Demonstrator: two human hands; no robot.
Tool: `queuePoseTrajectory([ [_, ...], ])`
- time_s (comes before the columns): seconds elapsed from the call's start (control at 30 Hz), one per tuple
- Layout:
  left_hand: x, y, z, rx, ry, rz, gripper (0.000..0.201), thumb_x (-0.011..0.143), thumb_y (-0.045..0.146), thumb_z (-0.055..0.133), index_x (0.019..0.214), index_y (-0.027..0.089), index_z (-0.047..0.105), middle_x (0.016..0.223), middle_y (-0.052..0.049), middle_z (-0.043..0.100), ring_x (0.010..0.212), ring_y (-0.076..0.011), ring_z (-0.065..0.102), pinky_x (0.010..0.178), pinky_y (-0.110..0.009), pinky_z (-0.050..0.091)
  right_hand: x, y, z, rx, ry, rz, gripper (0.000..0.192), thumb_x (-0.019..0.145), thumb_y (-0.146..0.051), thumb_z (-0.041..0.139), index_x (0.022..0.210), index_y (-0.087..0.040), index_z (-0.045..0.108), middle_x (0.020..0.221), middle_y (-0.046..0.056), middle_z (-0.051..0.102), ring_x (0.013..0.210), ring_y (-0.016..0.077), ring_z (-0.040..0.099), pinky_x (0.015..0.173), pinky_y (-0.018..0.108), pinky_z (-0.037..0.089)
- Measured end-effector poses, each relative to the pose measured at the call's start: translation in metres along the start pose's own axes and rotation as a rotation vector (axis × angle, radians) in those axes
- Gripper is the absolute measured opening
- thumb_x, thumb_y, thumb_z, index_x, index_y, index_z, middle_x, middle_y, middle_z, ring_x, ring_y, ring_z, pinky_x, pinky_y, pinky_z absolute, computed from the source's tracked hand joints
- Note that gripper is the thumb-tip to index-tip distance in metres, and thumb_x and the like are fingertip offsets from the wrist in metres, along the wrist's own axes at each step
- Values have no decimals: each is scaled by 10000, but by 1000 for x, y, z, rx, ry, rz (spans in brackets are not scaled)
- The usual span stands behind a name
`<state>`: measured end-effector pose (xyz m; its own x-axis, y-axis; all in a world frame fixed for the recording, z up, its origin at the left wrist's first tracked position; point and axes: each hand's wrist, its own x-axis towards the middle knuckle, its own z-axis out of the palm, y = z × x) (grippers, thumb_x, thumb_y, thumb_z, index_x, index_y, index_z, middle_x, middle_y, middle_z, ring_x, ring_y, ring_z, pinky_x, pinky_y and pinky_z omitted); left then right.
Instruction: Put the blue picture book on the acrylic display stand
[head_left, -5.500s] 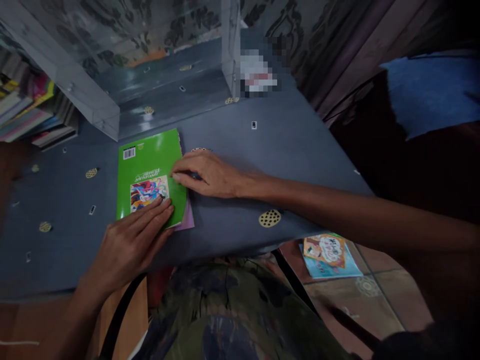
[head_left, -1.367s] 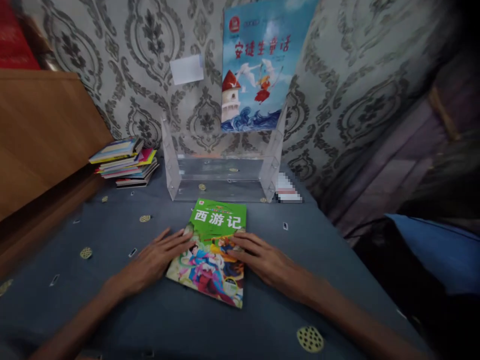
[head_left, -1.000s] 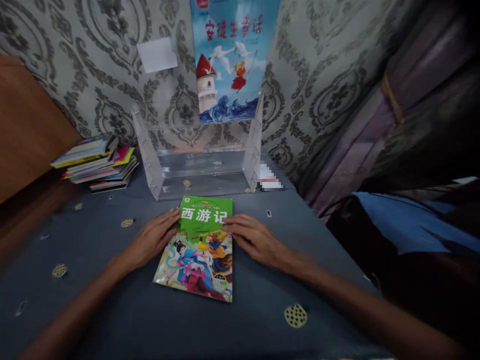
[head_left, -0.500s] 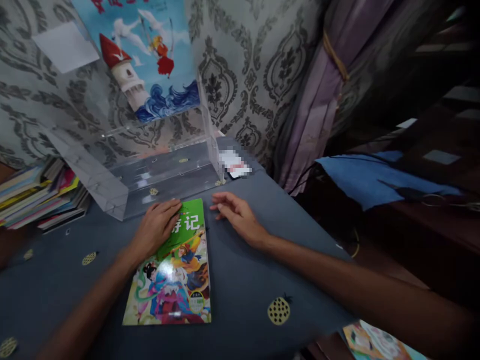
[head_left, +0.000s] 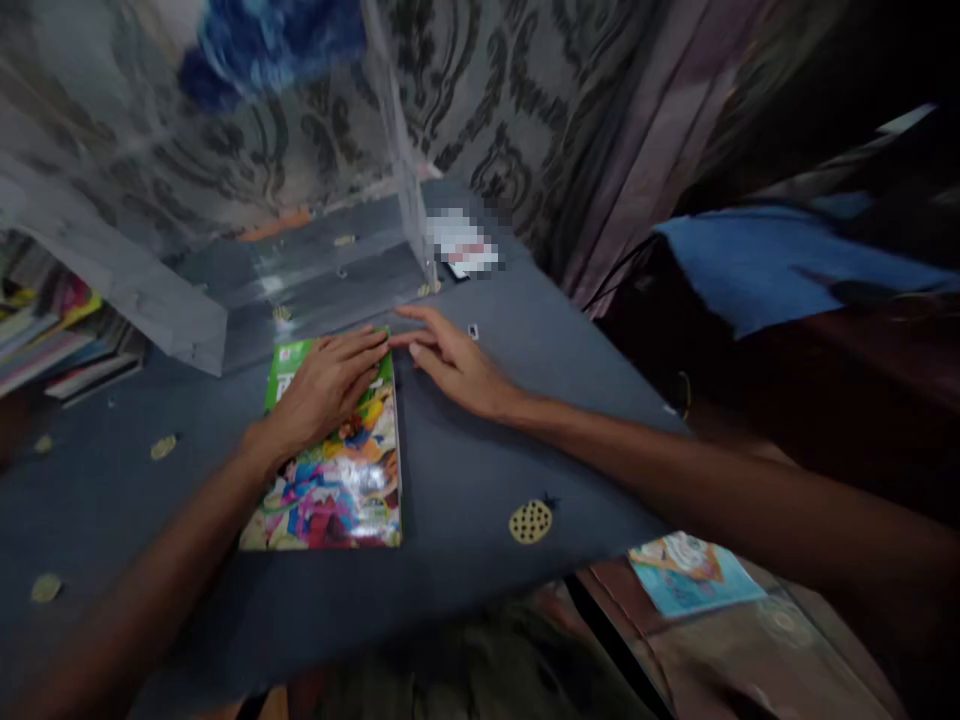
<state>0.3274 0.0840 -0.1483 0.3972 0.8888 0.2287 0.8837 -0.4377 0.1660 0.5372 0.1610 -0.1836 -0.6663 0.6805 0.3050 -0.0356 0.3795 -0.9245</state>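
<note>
The picture book [head_left: 330, 470] lies flat on the surface [head_left: 465, 500], left hand [head_left: 326, 385] spread flat on its far end, right hand [head_left: 450, 360] open beside it. Thin, glossy, probably floppy: best lifted by its right edge.

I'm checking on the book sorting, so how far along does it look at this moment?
Done: the green picture book lies face up on the table. In hand: the left hand rests flat on it; the right hand lies beside its edge. Left: the clear stand looks unfilled at its base; a book stack waits.
</note>
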Motion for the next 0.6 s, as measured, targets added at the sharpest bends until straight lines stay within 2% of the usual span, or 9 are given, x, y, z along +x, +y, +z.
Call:
queuePoseTrajectory([
  [0.07,-7,7,-3,-13,-25,18,368,1044,301,420,1319,182,633,1419,-120,623,1367,-269,528,1118,-521,418,-2,-1,0,-71,-22,-41,423,1004,-223,417,1426,-219,405,1324,86,653,1189,212,639,1018,436,524],
  [0.23,-35,32,-12,-52,-48,65,367,1060,312,424,1329,155,618,1419,-129,622,1360,-256,539,1096,-487,446,-4,-3,-1,-163,-64,-72,386,1031,-276,433,1410,-205,433,1298,73,672,1128,204,655,1009,445,515],
  [0.4,-76,71,-21,-136,-113,89,373,1052,245,431,1403,254,557,1445,-60,609,1395,-235,503,1118,-474,429,-7,-8,-2,-200,-43,-43,376,1033,-326,489,1401,-252,464,1238,36,711,1068,187,665,982,395,525],
  [0.6,-119,115,-23,-54,-65,80,472,1033,146,453,1495,240,436,1388,-47,657,1366,-193,531,1143,-407,382,-10,-8,-3,-227,-71,-80,427,1019,-347,516,1427,-248,442,1211,24,729,915,161,682,867,339,546],
])
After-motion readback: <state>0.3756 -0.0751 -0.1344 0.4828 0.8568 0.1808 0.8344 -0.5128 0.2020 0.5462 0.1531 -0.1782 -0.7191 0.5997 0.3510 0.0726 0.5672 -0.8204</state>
